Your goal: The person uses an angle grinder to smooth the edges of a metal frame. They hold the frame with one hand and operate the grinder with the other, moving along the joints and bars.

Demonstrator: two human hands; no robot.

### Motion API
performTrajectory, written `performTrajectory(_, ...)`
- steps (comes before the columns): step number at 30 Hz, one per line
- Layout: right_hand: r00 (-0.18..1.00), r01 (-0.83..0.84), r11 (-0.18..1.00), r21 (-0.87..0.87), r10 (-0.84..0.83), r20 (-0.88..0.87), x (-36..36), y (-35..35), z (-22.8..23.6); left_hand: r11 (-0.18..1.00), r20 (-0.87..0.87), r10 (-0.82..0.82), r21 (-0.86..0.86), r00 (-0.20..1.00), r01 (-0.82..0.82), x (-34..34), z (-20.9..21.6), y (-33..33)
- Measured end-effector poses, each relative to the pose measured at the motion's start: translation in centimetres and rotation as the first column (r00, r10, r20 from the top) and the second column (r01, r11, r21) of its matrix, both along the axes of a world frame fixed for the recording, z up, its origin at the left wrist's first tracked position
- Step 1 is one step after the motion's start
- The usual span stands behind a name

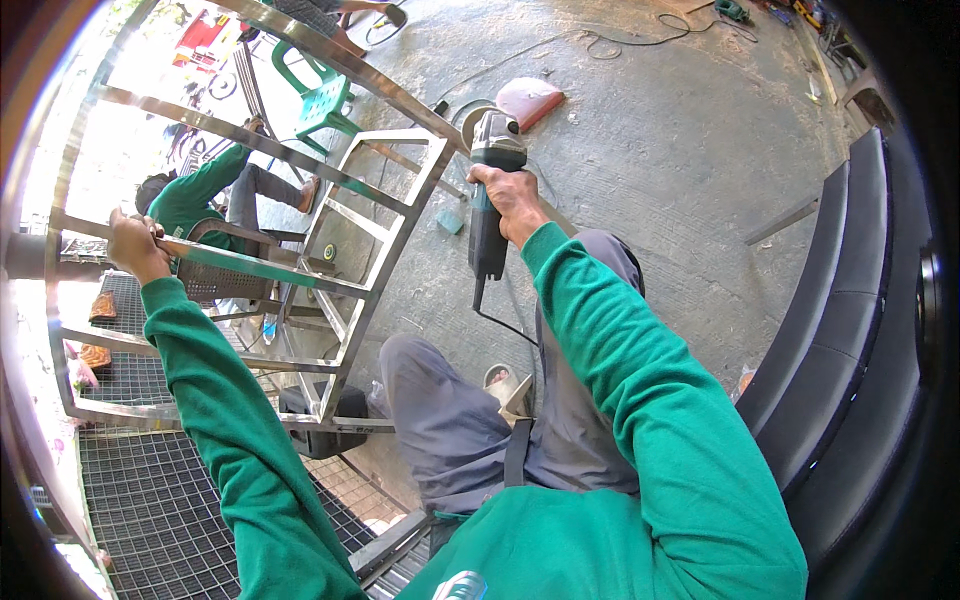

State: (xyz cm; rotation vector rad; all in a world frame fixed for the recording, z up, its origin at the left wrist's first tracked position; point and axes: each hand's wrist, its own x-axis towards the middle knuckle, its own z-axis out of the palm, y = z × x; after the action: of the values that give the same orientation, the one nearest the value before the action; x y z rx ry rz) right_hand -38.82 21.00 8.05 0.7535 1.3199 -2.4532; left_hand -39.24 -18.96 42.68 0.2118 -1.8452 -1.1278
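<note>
My right hand (514,203) is closed round the body of an angle grinder (488,240), held above the floor between my knees and the metal frame. The grinder's disc (472,118) is at the far end, beside the frame's upper right corner; whether it touches the metal I cannot tell. A cord hangs from the grinder's near end. At the left, my left hand (140,247) grips a crossbar of the shiny metal frame (265,265). This ladder-like frame stands tilted, with several crossbars and legs reaching beyond it.
A person (200,197) in green sits behind the frame. Beyond stands a green plastic chair (325,102). A pale and red piece (530,100) lies on the concrete floor (640,150), where cables run. Black padded seating (830,330) is at my right, dark grating (150,490) at lower left.
</note>
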Motion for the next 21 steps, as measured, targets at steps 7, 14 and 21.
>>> performTrajectory(7, 1.000, 0.031, 0.998, 0.054, -0.031, -0.006, 0.4, 1.2, -0.2, 1.000, 0.000, -0.015, -0.002, 1.000, 0.015, 0.0, 0.3, 1.4)
performTrajectory(14, 0.995, -0.032, 0.995, 0.092, 0.023, 0.102, -0.2, 1.6, -0.6, 0.998, 0.056, -0.041, -0.039, 0.998, 0.044, 0.6, 0.7, 3.4)
performTrajectory(21, 0.996, -0.033, 0.992, 0.119, 0.023, 0.085, -0.6, 0.8, -0.8, 0.994, 0.012, -0.107, -0.027, 0.994, 0.107, 0.2, 0.7, 2.6)
